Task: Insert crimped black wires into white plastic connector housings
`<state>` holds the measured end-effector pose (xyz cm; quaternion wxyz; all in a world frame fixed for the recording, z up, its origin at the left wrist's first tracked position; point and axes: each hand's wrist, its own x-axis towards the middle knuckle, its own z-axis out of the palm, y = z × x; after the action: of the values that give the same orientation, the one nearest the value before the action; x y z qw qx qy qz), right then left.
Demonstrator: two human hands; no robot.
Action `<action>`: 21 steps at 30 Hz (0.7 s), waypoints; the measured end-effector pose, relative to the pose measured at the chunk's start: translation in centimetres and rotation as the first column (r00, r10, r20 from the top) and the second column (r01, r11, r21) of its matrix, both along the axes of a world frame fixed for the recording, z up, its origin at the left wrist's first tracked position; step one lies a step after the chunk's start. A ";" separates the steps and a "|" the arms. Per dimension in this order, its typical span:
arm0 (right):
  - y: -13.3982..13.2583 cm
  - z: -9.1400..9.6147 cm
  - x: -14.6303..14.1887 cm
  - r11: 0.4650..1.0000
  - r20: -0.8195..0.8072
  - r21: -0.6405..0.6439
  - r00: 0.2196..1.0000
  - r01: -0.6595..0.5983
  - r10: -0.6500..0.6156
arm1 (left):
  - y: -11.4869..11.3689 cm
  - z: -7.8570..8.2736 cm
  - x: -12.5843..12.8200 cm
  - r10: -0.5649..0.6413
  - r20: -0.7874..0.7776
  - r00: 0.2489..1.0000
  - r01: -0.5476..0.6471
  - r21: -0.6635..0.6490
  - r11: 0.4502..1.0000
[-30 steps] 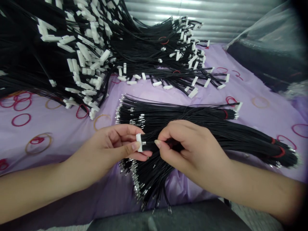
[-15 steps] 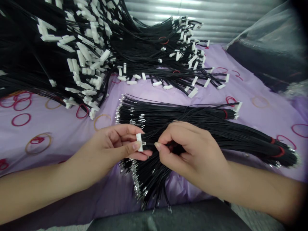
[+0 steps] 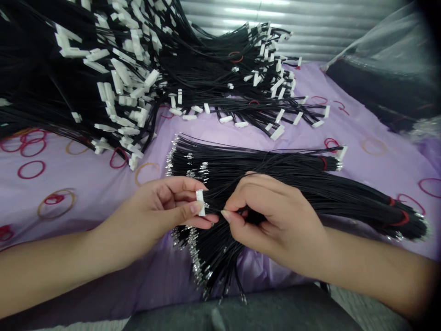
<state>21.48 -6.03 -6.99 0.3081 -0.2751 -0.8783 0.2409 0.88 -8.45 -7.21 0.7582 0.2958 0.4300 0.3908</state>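
Purple sheet [image 3: 103, 193], red bands [image 3: 54, 198], clear bag [image 3: 392, 50]

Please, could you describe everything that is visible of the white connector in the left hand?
The white connector is a small, narrow block that looks like plastic, with fine teeth along its left edge. Its long side runs up and down in the picture, slightly tilted. The left hand grips it, the thumb covering part of its face. Shiny metal ends and black wires show just to its right; whether any are inserted is too small to tell.
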 end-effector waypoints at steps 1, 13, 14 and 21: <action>0.0 0.0 0.0 1.000 0.001 0.003 1.000 0.003 -0.003 | 0.0 0.0 0.0 -0.001 -0.001 1.000 0.001 -0.001 1.000; -0.2 -0.1 0.0 0.998 0.032 0.017 0.998 0.062 -0.062 | 0.0 -0.2 -0.2 -0.022 -0.057 0.998 0.022 -0.001 1.000; -0.2 0.0 0.0 0.998 0.037 0.009 0.998 0.058 -0.059 | 0.0 -0.1 -0.2 -0.018 -0.051 0.999 0.018 0.001 1.000; -0.2 0.3 -0.1 0.998 0.051 -0.021 0.997 0.066 -0.064 | -0.1 0.0 -0.1 -0.012 -0.037 0.999 0.012 0.001 1.000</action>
<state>21.37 -6.25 -6.73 0.2903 -0.3131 -0.8735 0.2337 0.81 -8.54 -7.22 0.7522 0.3059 0.4421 0.3810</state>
